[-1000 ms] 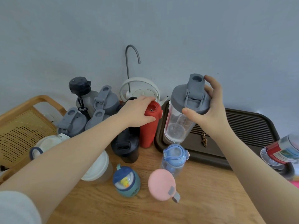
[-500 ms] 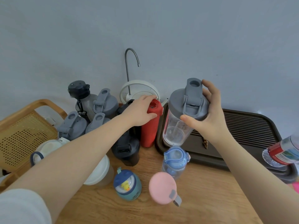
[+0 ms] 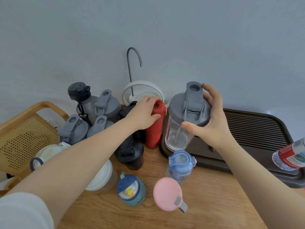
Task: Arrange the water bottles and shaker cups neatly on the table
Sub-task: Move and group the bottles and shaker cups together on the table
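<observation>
Right grip is clamped around the grey lid of a clear shaker cup at the dark tray's left edge; left grip is clamped on the red bottle beside it. Placing seems underway; next, both likely need setting upright in line on the worktop.

Bare wooden table lies open at the front right. On the left, grey-lidded shaker cups stand packed close together. A dark ridged tray blocks the right, and a pink round-lidded bottle stands near the front.
</observation>
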Demonstrator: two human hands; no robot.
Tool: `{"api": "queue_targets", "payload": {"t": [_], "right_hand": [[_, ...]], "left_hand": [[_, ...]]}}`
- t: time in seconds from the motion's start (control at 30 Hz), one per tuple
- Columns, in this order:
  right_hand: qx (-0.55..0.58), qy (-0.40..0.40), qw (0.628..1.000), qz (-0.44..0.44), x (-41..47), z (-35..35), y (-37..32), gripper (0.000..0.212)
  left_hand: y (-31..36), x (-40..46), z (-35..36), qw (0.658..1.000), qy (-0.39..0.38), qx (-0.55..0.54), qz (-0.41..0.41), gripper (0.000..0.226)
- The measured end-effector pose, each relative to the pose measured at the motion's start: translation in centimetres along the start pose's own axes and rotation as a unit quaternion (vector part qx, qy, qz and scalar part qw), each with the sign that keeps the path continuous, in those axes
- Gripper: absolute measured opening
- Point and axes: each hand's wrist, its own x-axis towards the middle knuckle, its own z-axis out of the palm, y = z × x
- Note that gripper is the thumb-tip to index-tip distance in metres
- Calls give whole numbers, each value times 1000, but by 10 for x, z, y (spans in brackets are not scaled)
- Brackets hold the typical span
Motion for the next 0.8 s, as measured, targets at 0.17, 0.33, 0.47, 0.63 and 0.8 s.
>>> {"api": "queue_targets", "payload": {"t": [0.17, 0.33, 0.47, 0.63, 0.8], "right_hand": [[-6, -15, 1000, -6, 0, 7, -2, 97], [-10, -45, 999, -4, -1, 17, -8, 95], [-46, -65, 997, -14, -5, 31, -13, 94], [-96, -139, 981, 90, -16, 56, -10, 113], [-170, -198, 949, 176, -27, 79, -3, 115]], "left_hand": [[-2, 7, 2, 1000, 6, -7, -13, 56], [-4, 4, -6, 1000, -14, -9, -9, 63], [-5, 0, -11, 994, -59, 88, 9, 69], [-15, -16, -28, 985, -99, 127, 54, 86], [-48, -35, -53, 975, -86, 156, 130, 82]]}}
